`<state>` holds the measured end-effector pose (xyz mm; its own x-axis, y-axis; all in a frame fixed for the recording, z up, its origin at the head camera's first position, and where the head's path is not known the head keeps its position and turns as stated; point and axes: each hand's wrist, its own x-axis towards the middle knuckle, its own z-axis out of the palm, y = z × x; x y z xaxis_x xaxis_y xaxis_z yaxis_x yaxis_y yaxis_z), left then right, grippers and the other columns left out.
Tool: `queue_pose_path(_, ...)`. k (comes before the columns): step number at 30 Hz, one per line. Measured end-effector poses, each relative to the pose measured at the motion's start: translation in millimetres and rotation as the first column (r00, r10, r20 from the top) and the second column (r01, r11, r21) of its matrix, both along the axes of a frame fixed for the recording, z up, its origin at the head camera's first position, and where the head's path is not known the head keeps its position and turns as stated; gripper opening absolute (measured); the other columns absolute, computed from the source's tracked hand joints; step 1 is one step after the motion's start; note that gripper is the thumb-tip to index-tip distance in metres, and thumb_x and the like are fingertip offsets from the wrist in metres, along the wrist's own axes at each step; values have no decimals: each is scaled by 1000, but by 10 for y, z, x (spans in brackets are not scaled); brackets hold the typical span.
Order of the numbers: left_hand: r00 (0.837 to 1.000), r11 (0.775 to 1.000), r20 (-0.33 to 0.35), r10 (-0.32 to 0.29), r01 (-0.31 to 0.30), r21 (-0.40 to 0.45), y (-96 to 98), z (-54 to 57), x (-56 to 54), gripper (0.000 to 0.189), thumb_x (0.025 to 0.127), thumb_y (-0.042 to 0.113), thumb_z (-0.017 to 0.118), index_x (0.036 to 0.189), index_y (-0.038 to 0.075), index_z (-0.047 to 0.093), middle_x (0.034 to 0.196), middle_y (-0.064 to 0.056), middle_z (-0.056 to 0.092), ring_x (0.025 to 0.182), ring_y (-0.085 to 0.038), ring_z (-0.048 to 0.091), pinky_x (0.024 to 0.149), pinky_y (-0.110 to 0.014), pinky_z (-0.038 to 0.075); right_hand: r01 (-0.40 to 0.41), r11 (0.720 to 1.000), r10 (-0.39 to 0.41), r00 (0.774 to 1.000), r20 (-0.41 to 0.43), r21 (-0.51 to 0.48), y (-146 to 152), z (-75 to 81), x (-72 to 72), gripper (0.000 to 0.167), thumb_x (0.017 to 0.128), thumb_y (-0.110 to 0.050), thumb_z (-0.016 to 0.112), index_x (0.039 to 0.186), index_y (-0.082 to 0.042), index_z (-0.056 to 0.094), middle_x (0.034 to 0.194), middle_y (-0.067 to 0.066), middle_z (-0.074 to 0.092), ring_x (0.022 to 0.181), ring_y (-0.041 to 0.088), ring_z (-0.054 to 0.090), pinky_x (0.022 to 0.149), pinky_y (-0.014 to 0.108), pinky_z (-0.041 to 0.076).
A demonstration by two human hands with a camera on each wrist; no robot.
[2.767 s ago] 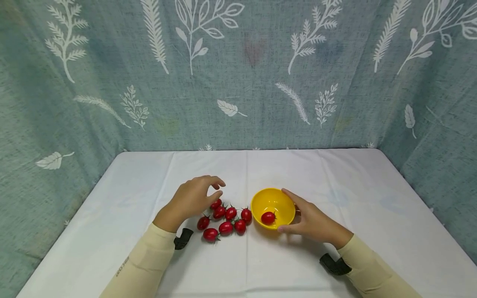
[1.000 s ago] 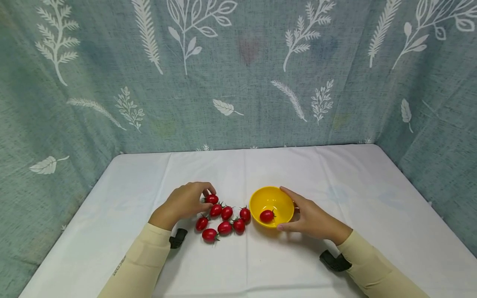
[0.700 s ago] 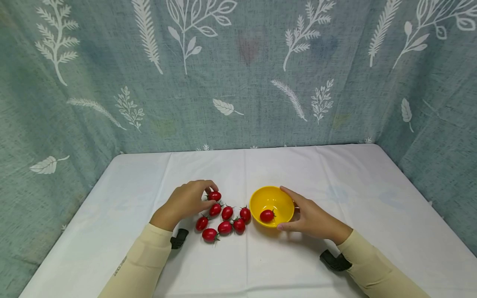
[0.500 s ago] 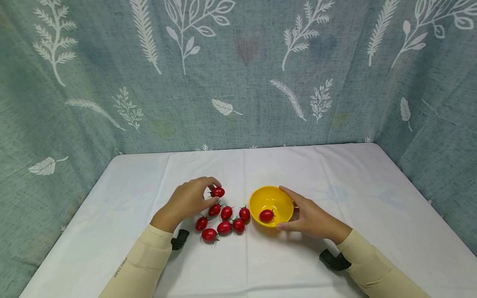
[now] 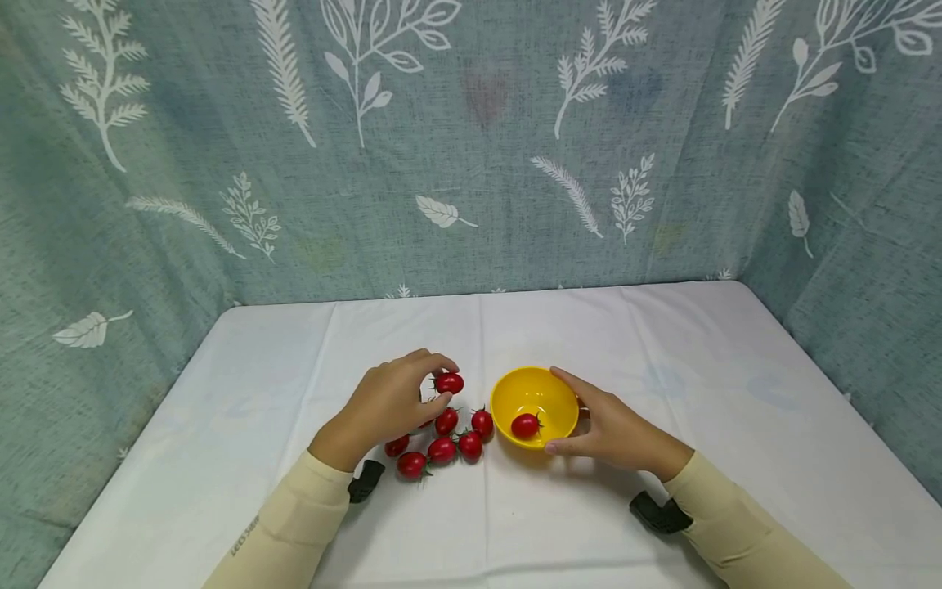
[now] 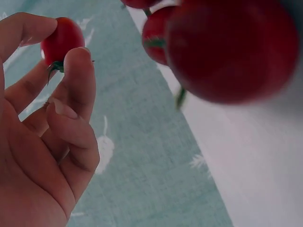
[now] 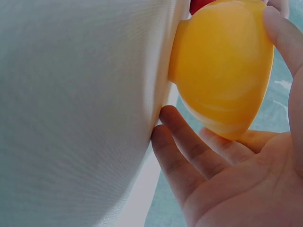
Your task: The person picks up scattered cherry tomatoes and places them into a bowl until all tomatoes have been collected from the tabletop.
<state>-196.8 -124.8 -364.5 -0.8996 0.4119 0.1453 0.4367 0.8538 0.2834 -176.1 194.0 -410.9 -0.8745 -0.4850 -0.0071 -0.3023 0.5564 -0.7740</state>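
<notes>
Above the loose tomatoes, my left hand (image 5: 388, 402) pinches one red cherry tomato (image 5: 450, 383) between thumb and fingertips; its green stem end points back toward the palm. The left wrist view shows this cherry tomato (image 6: 64, 40) held up from the tablecloth. My right hand (image 5: 621, 432) holds the right side of a yellow bowl (image 5: 561, 397), thumb and index finger spread around it. In the right wrist view the bowl (image 7: 225, 66) stands on its foot, with the lower fingers on the cloth. One cherry tomato (image 5: 525, 426) lies inside the bowl.
Several cherry tomatoes (image 5: 442, 450) lie clustered left of the bowl, the nearest tomato (image 5: 482, 422) right by its wall. A white cloth (image 5: 648, 343) covers the table. A green leaf-patterned curtain (image 5: 471, 180) hangs behind and at both sides.
My left hand has closed on the rearmost tomato, lifted it and carried it right toward the bowl. The right hand and bowl have stayed in place.
</notes>
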Motion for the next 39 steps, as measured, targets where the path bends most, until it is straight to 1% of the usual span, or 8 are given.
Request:
queue_pose_path(5, 1000, 999, -12, -28, 28, 32, 87, 33, 58, 37, 88, 32, 74, 123, 26, 61, 105, 9, 68, 51, -4, 46, 56, -22, 44, -3, 1000, 3, 1000, -8, 6, -1, 6, -7, 105, 80, -47, 82, 158, -9, 23, 160, 15, 35, 136, 32, 50, 113, 52, 39)
queue_pose_path(12, 994, 993, -67, -82, 87, 83, 254, 57, 141, 32, 89, 32, 75, 118, 26, 63, 107, 12, 67, 58, 1, 49, 59, -18, 46, -4, 1000, 4, 1000, -6, 7, -1, 5, -19, 105, 80, -47, 82, 158, -9, 24, 160, 14, 35, 138, 32, 48, 114, 53, 37)
queue_pose_path(16, 987, 988, -93, -132, 139, 68, 370, 27, 136, 31, 89, 33, 76, 117, 27, 65, 108, 10, 68, 54, -1, 46, 59, -18, 46, -3, 1000, 3, 1000, -10, -2, -2, -1, -14, 105, 79, -46, 83, 158, -9, 24, 159, 14, 36, 137, 32, 49, 113, 53, 38)
queue_pose_path(21, 974, 980, -107, -198, 200, 13, 513, -18, 91, 31, 88, 32, 76, 117, 26, 66, 104, 9, 67, 55, -4, 44, 59, -20, 46, -9, 1000, 9, 1000, -17, -11, 1, -10, -11, 104, 80, -45, 82, 158, -8, 24, 159, 15, 37, 136, 31, 50, 112, 52, 40)
queue_pose_path(26, 968, 971, -66, -240, 240, -14, 630, -41, 36, 33, 88, 32, 77, 118, 24, 66, 104, 7, 69, 58, -6, 50, 62, -23, 49, -13, 1000, 13, 1000, -22, -11, 2, -21, -13, 104, 80, -46, 82, 158, -9, 24, 159, 14, 37, 137, 30, 49, 112, 51, 40)
queue_pose_path(31, 974, 974, 6, -226, 226, -29, 706, -66, -18, 35, 87, 33, 78, 118, 22, 67, 107, 6, 71, 78, -10, 62, 74, -31, 56, -18, 1000, 18, 1000, -24, -12, 3, -21, -14, 104, 80, -46, 81, 158, -9, 23, 159, 13, 38, 136, 29, 50, 112, 51, 40)
queue_pose_path(34, 975, 974, 45, -219, 221, -39, 743, -93, -59, 34, 87, 34, 78, 117, 22, 68, 108, 6, 71, 82, -11, 63, 79, -33, 56, -17, 1000, 17, 1000, -26, -11, 9, -17, -12, 104, 80, -46, 81, 158, -9, 24, 158, 14, 38, 135, 29, 51, 112, 51, 41)
queue_pose_path(39, 972, 972, 82, -221, 226, -62, 779, -138, -116, 32, 87, 35, 78, 116, 24, 69, 108, 7, 72, 78, -10, 59, 77, -31, 54, -23, 1000, 23, 1000, -16, -20, 9, -19, -13, 103, 81, -45, 81, 158, -9, 23, 158, 14, 38, 134, 28, 52, 110, 49, 42)
